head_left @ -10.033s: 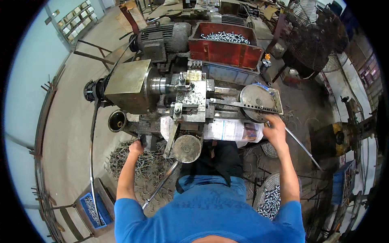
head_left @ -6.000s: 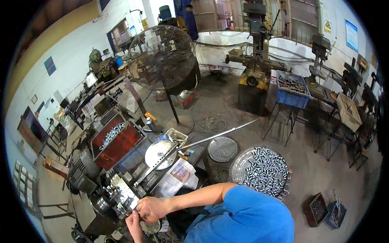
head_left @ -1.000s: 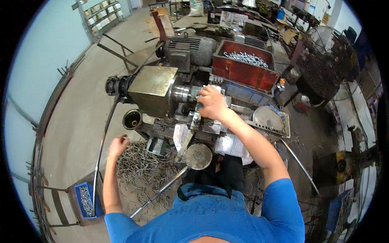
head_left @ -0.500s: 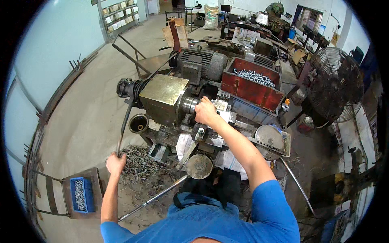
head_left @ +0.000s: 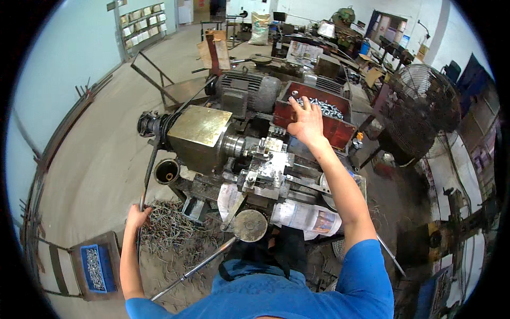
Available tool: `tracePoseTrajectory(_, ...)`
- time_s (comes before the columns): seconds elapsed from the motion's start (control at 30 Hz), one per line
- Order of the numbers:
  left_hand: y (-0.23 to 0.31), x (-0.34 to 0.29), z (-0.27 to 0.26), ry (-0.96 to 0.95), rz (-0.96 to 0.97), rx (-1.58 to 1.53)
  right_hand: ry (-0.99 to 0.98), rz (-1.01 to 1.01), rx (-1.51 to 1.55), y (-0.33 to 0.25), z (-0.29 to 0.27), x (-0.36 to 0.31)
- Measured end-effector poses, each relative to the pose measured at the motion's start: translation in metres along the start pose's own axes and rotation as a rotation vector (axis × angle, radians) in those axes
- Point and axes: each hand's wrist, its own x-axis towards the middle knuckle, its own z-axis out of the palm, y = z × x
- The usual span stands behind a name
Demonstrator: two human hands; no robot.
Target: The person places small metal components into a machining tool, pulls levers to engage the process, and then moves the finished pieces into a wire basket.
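My left hand (head_left: 138, 217) is wrapped round the lower end of a long metal lever (head_left: 150, 173), which runs up to the left end of the lathe's headstock (head_left: 199, 137). Over the near-left edge of a red metal box (head_left: 333, 133) is my right hand (head_left: 307, 122), its fingers spread. Heaped in that box are small shiny metal pieces (head_left: 330, 109) that look like bolts. One small shiny piece (head_left: 295, 93) shows just beyond the right fingertips, apart from them as far as I can see. The chuck (head_left: 234, 145) and the tool slide (head_left: 271, 164) lie between my hands.
An electric motor (head_left: 248, 90) stands behind the headstock. Metal shavings (head_left: 170, 226) cover the floor at left, near a blue crate (head_left: 98, 268) of small metal parts. A large fan (head_left: 422, 114) stands at right. A round-ended handle (head_left: 249, 225) and a long bar (head_left: 196, 268) reach close to my body.
My right hand has left the chuck and moved up and right to the red box, its fingers now spread. My left hand still grips the lever. The whole view has shifted slightly.
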Motion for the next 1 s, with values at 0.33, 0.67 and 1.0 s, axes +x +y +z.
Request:
tracePoseTrajectory(0.33,-0.001,-0.023,-0.001,-0.041,0.025,-0.418,-0.238,0.337,0.208,0.096,-0.061,-0.218)
tracePoseTrajectory(0.67,-0.028,0.022,-0.004,-0.125,0.048,-0.244,-0.797,1.159,-0.143,0.069,-0.159,-0.590)
tracePoseTrajectory(1.0,-0.012,0.012,0.000,-0.097,0.062,-0.231,-0.957,1.090,0.014,0.019,-0.124,-0.636)
